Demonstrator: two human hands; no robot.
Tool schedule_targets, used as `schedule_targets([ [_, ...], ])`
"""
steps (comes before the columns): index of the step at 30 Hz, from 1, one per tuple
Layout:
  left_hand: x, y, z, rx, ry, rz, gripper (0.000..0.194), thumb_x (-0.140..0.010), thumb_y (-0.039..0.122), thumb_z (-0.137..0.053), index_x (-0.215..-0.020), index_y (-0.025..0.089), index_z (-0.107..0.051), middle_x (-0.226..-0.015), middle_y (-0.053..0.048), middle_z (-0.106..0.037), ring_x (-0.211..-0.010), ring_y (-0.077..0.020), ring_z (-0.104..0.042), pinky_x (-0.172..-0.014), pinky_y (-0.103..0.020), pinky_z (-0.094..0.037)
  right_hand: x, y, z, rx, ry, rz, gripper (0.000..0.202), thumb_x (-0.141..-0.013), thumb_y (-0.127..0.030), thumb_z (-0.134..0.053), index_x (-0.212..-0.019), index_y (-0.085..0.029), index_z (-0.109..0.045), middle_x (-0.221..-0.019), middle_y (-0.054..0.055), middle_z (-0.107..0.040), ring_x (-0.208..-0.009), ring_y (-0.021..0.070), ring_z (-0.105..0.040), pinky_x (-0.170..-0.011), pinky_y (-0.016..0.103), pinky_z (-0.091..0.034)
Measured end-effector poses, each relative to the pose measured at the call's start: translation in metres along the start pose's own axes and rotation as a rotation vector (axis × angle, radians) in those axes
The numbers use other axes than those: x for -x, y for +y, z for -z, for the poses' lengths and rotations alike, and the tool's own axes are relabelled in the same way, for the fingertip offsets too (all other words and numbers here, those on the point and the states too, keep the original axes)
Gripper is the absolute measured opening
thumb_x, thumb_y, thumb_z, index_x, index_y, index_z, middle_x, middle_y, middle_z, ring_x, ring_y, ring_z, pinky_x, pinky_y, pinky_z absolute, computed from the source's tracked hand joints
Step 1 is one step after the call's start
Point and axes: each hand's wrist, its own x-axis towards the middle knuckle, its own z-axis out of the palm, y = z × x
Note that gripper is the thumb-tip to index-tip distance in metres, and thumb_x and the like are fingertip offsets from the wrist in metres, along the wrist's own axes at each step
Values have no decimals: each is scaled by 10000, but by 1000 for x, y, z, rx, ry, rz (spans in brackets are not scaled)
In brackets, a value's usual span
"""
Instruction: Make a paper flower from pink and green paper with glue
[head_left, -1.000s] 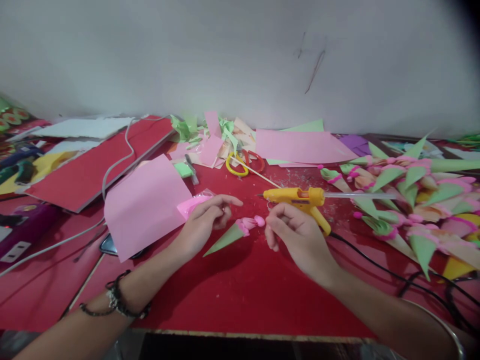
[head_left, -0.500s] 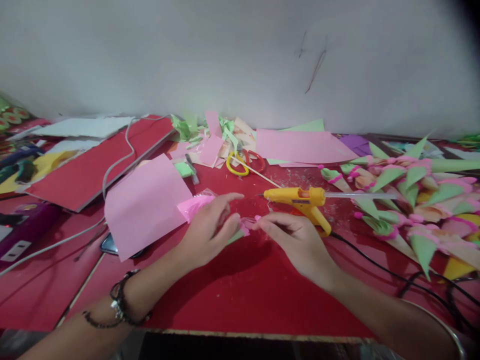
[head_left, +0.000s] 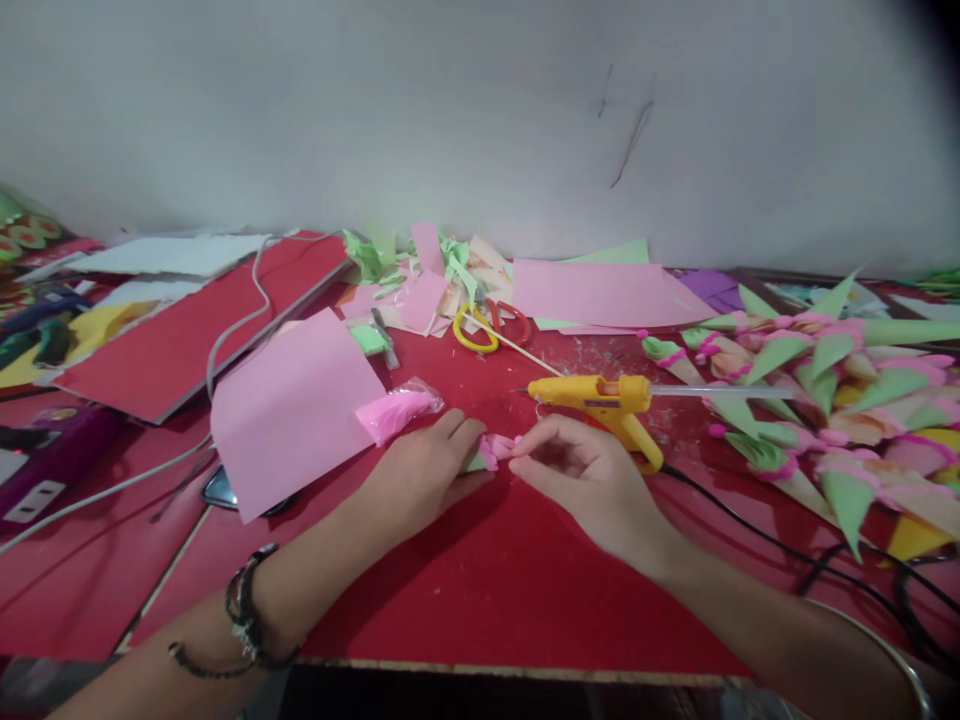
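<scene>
A small green paper cone with pink trim lies low over the red table between my two hands. My left hand is closed round its green end from the left. With thumb and forefinger, my right hand pinches at the pink tip of the same cone; the exact contact is partly hidden by the fingers. Just behind my left hand lies a clear bag of bright pink clay-like material. A yellow glue gun rests beyond my right hand, its nozzle pointing left and a glue stick out of its back.
Many pink-and-green paper cones are heaped at the right. Scissors and paper scraps lie by the wall. A pink sheet covers part of a phone. A black cord runs right; a white cable crosses the left.
My left hand has come down from above the cone with fingers spread and closed on its green end. My right hand keeps its pinch at the pink tip, almost in place.
</scene>
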Motion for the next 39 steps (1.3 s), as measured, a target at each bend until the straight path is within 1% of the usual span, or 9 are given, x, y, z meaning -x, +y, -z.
schedule_targets([
  [3, -1, -2, 0, 113, 4, -2, 182, -830, 310, -460, -920, 159, -504, -853, -49, -553, -730, -169, -522, -593, -259, -376, 0, -1, 0, -39, -27, -27, 62, -730, -213, -594, -774, -193, -632, -768, 4, -674, -718, 116, -622, -679, 236, -509],
  [6, -2, -3, 2, 274, 59, 30, 183, -816, 310, -478, -916, 161, -510, -760, -17, -546, -638, -133, -483, -540, -235, -330, 0, -3, 1, -64, -19, -4, 125, -778, -240, -534, -772, -200, -652, -692, -3, -669, -622, 108, -615, -618, 242, -523],
  [10, -3, -3, 7, 452, 116, 152, 283, -820, 402, -454, -969, 167, -506, -616, 39, -447, -525, -103, -389, -477, -218, -272, 2, -5, 2, -63, 75, 90, 25, -703, -215, -618, -682, -204, -625, -616, -19, -635, -568, 103, -592, -542, 214, -510],
  [15, -4, -3, 12, 778, 75, 188, 263, -833, 418, -428, -874, 177, -525, -741, 18, -512, -668, -119, -467, -609, -224, -376, 4, -7, 0, -137, 15, 40, 58, -707, -188, -621, -758, -208, -639, -736, -3, -682, -680, 118, -638, -656, 239, -531],
  [18, -3, -4, 11, 967, 45, 196, 264, -833, 423, -432, -870, 191, -553, -825, 4, -559, -776, -139, -510, -695, -237, -405, 5, -6, 1, -162, -26, 18, 77, -751, -234, -579, -748, -200, -647, -643, -9, -669, -578, 107, -623, -572, 230, -528],
  [22, 1, -6, 7, 1157, 6, 234, 310, -818, 459, -445, -915, 198, -583, -785, -4, -563, -738, -141, -527, -671, -242, -423, 4, -5, 2, -97, 70, 77, 42, -681, -203, -646, -672, -202, -605, -598, -33, -610, -553, 89, -575, -528, 195, -497],
  [28, 3, -5, 4, 1234, -82, 243, 291, -814, 457, -458, -921, 213, -575, -726, 7, -520, -648, -115, -490, -580, -219, -410, 2, -5, -1, -143, 50, 60, 100, -697, -156, -624, -768, -224, -638, -761, -14, -676, -710, 113, -634, -688, 235, -538],
  [33, 1, -2, 3, 1272, -125, 209, 283, -813, 449, -462, -932, 205, -541, -708, 8, -483, -621, -113, -463, -565, -229, -402, 2, -6, 0, -167, 50, 29, 53, -689, -201, -640, -738, -216, -653, -684, -16, -677, -599, 114, -632, -610, 247, -554],
  [39, -1, 4, 6, 1294, -140, 144, 224, -826, 402, -470, -886, 194, -523, -678, 30, -423, -572, -76, -385, -532, -196, -361, 1, -5, 1, -67, 43, 123, 38, -692, -202, -647, -725, -217, -637, -724, -12, -637, -689, 113, -603, -632, 225, -519],
])
